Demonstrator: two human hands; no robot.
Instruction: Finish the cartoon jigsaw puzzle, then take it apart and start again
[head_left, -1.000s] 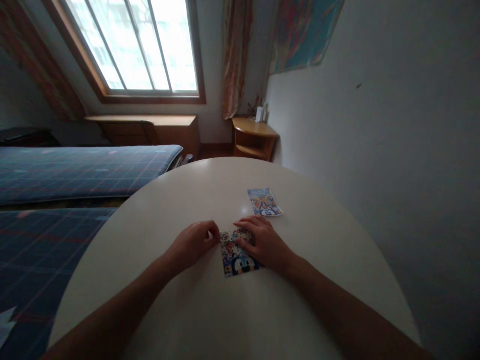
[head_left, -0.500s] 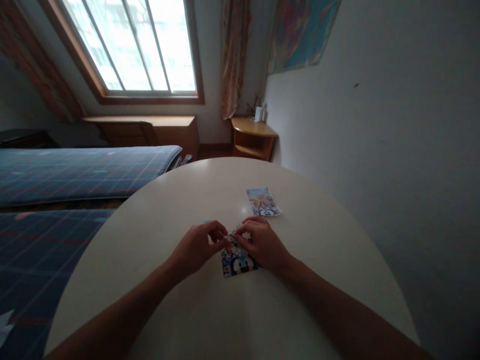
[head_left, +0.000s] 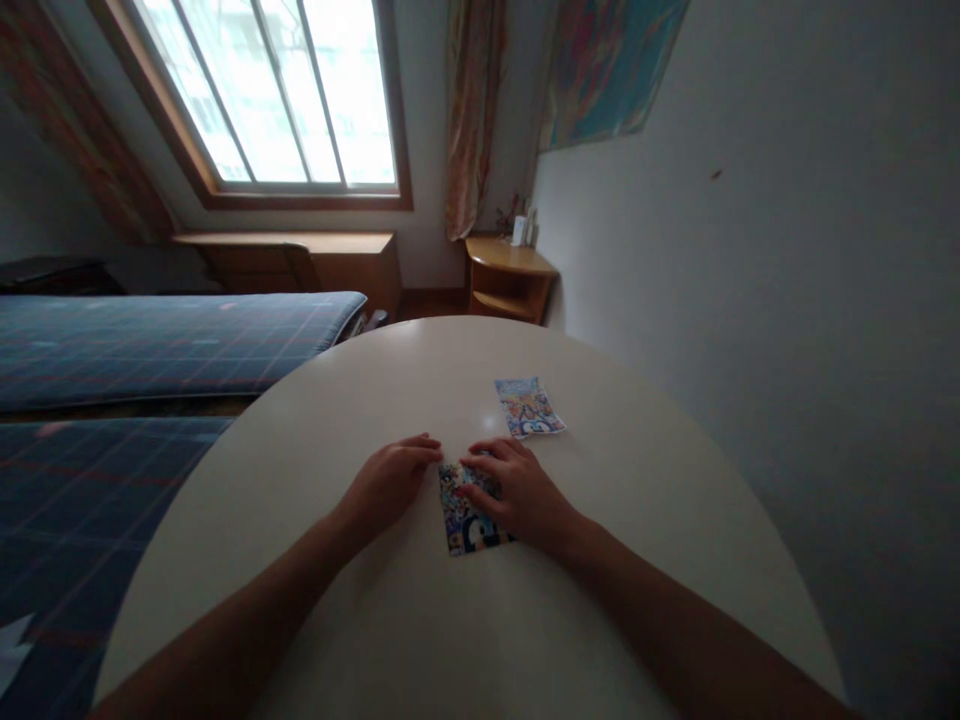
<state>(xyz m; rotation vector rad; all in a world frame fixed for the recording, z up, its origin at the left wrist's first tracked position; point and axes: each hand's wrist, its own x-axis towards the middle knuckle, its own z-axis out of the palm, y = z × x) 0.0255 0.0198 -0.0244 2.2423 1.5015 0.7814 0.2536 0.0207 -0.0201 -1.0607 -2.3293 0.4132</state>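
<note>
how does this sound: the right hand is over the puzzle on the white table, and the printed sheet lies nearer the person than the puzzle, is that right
Not quite: the printed sheet lies farther from the person than the puzzle, as the head view shows. The right hand is indeed over the puzzle on the white table.

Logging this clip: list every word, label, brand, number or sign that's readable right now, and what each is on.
No text can be read.
Puzzle: too small and blurred, partly covered by the right hand.
Picture sheet: any print is too small and blurred.
Wall poster: blurred, no legible lettering.
White box: too small to tell.
</note>
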